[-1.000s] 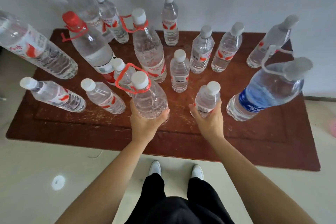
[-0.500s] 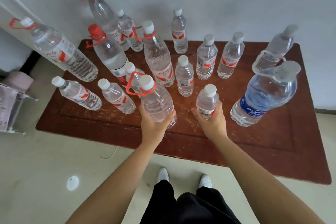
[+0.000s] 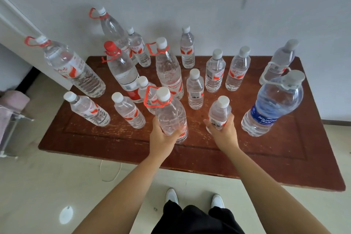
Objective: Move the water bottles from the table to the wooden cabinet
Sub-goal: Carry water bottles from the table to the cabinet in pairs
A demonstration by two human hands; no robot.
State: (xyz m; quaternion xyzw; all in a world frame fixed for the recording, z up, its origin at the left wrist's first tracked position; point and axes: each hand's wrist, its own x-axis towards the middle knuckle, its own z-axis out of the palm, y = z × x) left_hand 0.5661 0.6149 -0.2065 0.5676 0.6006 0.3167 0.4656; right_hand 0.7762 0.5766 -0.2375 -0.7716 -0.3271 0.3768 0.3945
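Gripping: your left hand (image 3: 163, 137) wraps the red-handled bottle (image 3: 171, 116) | your right hand (image 3: 224, 133) wraps the small bottle (image 3: 219, 114) | both arms outstretched, both bottles upright at the table (image 3: 284, 157) front

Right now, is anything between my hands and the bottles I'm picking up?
No. Your left hand grips the red-handled bottle and your right hand the small bottle. The wooden cabinet is out of view, so that path can't be judged.

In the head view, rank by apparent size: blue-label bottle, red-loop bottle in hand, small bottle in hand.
blue-label bottle
then red-loop bottle in left hand
then small bottle in right hand
All are near; order clear.
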